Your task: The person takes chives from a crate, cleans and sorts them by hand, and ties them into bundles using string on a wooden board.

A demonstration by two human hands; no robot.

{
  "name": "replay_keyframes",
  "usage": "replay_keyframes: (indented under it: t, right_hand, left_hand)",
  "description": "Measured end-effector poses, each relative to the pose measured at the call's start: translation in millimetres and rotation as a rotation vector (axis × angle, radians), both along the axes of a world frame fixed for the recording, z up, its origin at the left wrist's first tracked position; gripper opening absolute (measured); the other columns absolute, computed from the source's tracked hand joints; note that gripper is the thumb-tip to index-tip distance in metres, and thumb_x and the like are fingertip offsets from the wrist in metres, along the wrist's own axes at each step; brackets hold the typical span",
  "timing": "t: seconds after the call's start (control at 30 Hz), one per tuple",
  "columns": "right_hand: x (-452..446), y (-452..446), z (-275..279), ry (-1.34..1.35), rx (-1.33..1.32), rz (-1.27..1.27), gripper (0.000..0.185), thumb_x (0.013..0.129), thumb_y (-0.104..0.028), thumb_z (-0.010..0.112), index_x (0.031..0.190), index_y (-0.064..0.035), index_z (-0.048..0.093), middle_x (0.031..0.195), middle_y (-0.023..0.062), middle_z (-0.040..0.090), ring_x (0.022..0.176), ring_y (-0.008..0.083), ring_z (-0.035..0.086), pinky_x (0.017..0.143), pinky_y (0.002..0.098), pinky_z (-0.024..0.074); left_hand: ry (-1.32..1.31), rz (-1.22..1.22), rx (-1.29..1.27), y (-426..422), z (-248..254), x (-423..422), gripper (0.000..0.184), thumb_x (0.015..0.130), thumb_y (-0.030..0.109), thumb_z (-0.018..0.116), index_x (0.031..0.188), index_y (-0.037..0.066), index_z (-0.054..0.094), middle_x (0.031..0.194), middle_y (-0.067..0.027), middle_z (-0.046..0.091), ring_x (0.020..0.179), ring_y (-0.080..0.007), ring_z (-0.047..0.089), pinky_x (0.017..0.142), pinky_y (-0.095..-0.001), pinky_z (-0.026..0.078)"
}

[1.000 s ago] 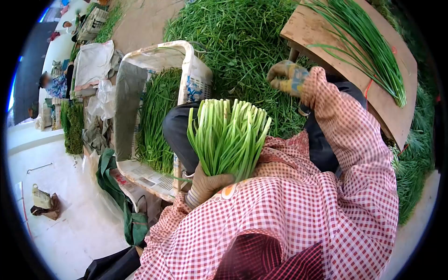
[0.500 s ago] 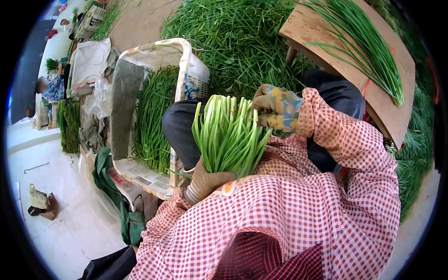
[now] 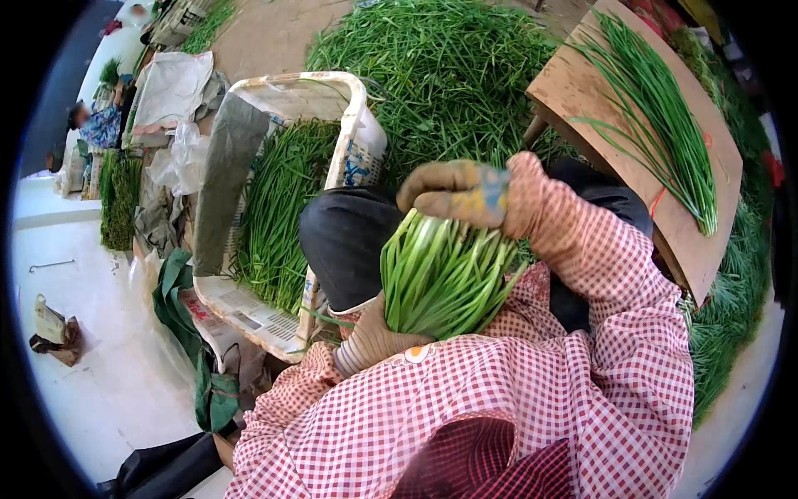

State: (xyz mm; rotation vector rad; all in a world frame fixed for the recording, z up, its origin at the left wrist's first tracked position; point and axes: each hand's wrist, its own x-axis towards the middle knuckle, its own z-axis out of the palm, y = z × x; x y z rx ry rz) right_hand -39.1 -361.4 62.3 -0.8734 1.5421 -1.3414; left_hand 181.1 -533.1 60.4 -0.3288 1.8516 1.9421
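A thick bunch of garlic chives stands in my lap with its pale stem ends up. My left hand, in a beige knit glove, is wrapped round the lower left side of the bunch. Over the stem ends lies my right hand, in a brown, yellow and blue glove. Its fingers are stretched out to the left and a little blurred; they do not grip the bunch. Whether the palm presses on the ends, I cannot tell.
To the left stands a white basket lined with newspaper, holding chives. A large heap of loose greens lies ahead. On the right, a wooden board bears another chive bunch and red ties. A person sits far left.
My right hand has moved left, from beside the stem ends to over them, and its fingers have straightened. The bunch sits lower and further right in view, still in my left hand.
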Motion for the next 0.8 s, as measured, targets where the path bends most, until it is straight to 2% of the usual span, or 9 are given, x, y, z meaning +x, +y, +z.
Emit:
replay_keyframes:
  t: [0.07,0.17,0.37,0.43,0.5,0.57,0.7,0.77,0.8]
  right_hand:
    - [3,-6,0,0.125,0.02,0.014,0.035,0.094,-0.036,0.055,0.101,-0.0028,0.063,0.091,0.0024,0.066,0.081,0.011,0.061,0.072,0.0266,0.0499]
    - [-5,-2,9,-0.002,0.149,-0.001,0.029,0.092,-0.031,0.06,0.097,-0.0026,0.066,0.087,0.0026,0.067,0.079,0.0094,0.062,0.071,0.0257,0.0503]
    - [-26,6,30,0.021,0.148,0.254,0.028,0.092,-0.022,0.059,0.109,-0.0022,0.067,0.095,0.0066,0.071,0.085,0.0121,0.066,0.076,0.0279,0.052]
    - [-29,1,39,0.3,0.279,0.346,0.025,0.09,-0.02,0.06,0.11,-0.005,0.067,0.098,0.0092,0.071,0.086,0.0128,0.066,0.077,0.0274,0.0524]
    - [-36,-6,35,0.485,0.279,0.385,0.025,0.088,-0.017,0.06,0.11,-0.0059,0.066,0.098,0.0118,0.07,0.085,0.015,0.067,0.076,0.0282,0.0534]
    - [-42,-12,34,0.932,0.435,0.224,0.022,0.089,-0.016,0.058,0.108,-0.0047,0.065,0.095,0.012,0.07,0.084,0.0188,0.067,0.073,0.0326,0.0539]
    - [-65,13,13,0.67,0.623,-0.26,0.031,0.09,-0.023,0.056,0.116,-0.0054,0.059,0.105,0.0181,0.065,0.095,0.035,0.063,0.084,0.0415,0.0517]
    - [-39,45,-36,0.911,0.613,-0.214,0.036,0.092,-0.026,0.054,0.122,-0.0061,0.056,0.104,0.0181,0.065,0.099,0.0347,0.062,0.087,0.0422,0.0503]
    - [-27,59,-70,0.786,0.66,0.055,0.04,0.091,-0.027,0.055,0.125,-0.0075,0.054,0.108,0.0174,0.064,0.101,0.0345,0.062,0.088,0.0444,0.0491]
  left_hand:
    - [-0.061,0.003,0.062,1,3,0,0.085,0.064,0.012,0.088,0.134,-0.001,0.042,0.128,-0.0113,0.056,0.117,-0.02,0.054,0.101,-0.0364,0.045]
    - [-0.129,0.067,0.263,0,-11,5,0.089,0.065,0.014,0.088,0.136,-0.001,0.038,0.131,-0.0121,0.053,0.12,-0.0208,0.052,0.102,-0.0366,0.044]
    - [-0.094,-0.004,0.19,3,-2,-2,0.091,0.063,0.012,0.089,0.137,-0.001,0.037,0.131,-0.0113,0.053,0.12,-0.0192,0.052,0.104,-0.0352,0.043]
    - [-0.15,0.065,0.291,6,-2,-3,0.09,0.063,0.012,0.089,0.136,-0.001,0.038,0.131,-0.011,0.054,0.12,-0.0184,0.052,0.104,-0.035,0.043]
    - [-0.115,0.03,0.207,3,-6,-2,0.089,0.063,0.012,0.089,0.136,-0.001,0.038,0.131,-0.0109,0.054,0.12,-0.018,0.051,0.103,-0.0348,0.042]
    - [-0.086,-0.006,0.118,0,-10,1,0.088,0.063,0.012,0.089,0.135,-0.001,0.038,0.131,-0.0108,0.054,0.12,-0.0176,0.051,0.103,-0.0346,0.042]
    - [-0.019,0.011,0.016,-13,-5,9,0.09,0.062,0.013,0.09,0.134,0.0,0.039,0.129,-0.0107,0.054,0.117,-0.0187,0.053,0.1,-0.0347,0.044]
    - [0.084,0.066,-0.107,-20,-6,17,0.089,0.061,0.014,0.09,0.133,-0.001,0.04,0.127,-0.0108,0.055,0.116,-0.0196,0.053,0.099,-0.0349,0.045]
    - [0.083,0.103,-0.1,-22,-3,18,0.088,0.061,0.017,0.09,0.131,-0.002,0.041,0.125,-0.0121,0.056,0.115,-0.0208,0.054,0.098,-0.0358,0.046]
